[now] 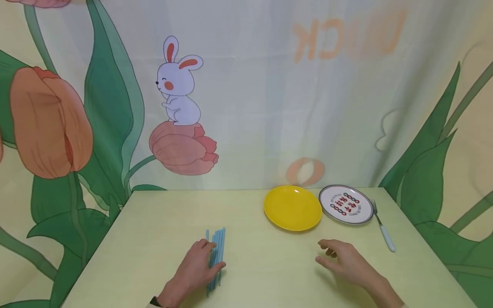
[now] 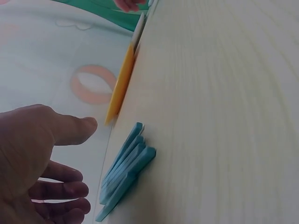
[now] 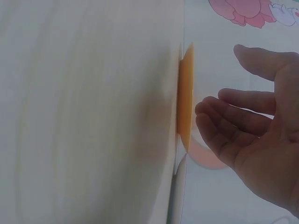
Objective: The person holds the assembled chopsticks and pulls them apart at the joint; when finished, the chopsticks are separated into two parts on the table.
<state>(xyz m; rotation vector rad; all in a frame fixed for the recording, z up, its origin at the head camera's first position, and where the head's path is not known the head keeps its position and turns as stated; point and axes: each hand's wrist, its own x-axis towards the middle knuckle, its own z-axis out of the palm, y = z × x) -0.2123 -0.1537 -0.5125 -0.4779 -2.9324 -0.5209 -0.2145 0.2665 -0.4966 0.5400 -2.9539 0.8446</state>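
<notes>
A loose bundle of several slim blue sticks (image 1: 218, 252), shaped like chopsticks, lies on the table at centre-left. My left hand (image 1: 197, 265) hovers over the bundle with thumb and fingers apart, hiding part of it in the head view. From the left wrist, a gap shows between that hand's thumb (image 2: 77, 130) and the blue stick ends (image 2: 140, 154). To the right, my right hand (image 1: 343, 261) hangs above the table in front of the yellow plate (image 1: 292, 208), fingers loosely bent around nothing. The plate's edge (image 3: 185, 93) appears beyond those fingers in the right wrist view.
A white plate (image 1: 335, 196) with red lettering and a dark rim stands at the back, right beside the yellow one. Along its right side lies a fork (image 1: 386, 235) with a pale handle. A printed curtain (image 1: 250, 107) hangs behind the table's back edge.
</notes>
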